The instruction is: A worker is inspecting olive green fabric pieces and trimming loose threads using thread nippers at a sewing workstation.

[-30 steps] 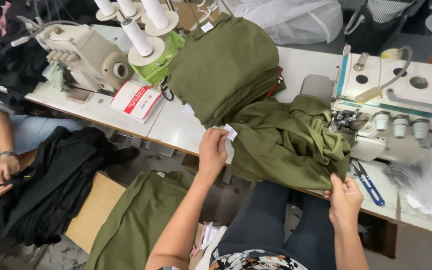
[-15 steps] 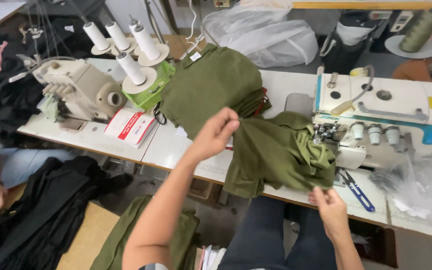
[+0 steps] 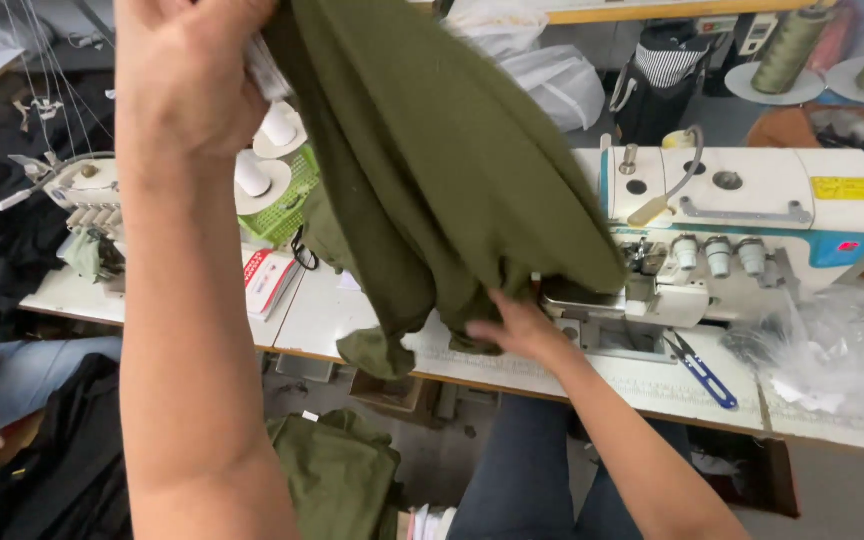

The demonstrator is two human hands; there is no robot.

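Olive-green cloth lifted over the sewing table.

We see the green cloth hanging in folds from the left hand, which is raised high at the near left and closed tight on the cloth's upper edge along with a small white tag. The right hand is lower, by the table's near edge, fingers curled into the cloth's bottom hem just beside the sewing machine. Blue-handled snips lie on the table to the right of that hand. To the left stand white thread cones, a green basket and a red-and-white booklet. More green fabric lies on the floor below.
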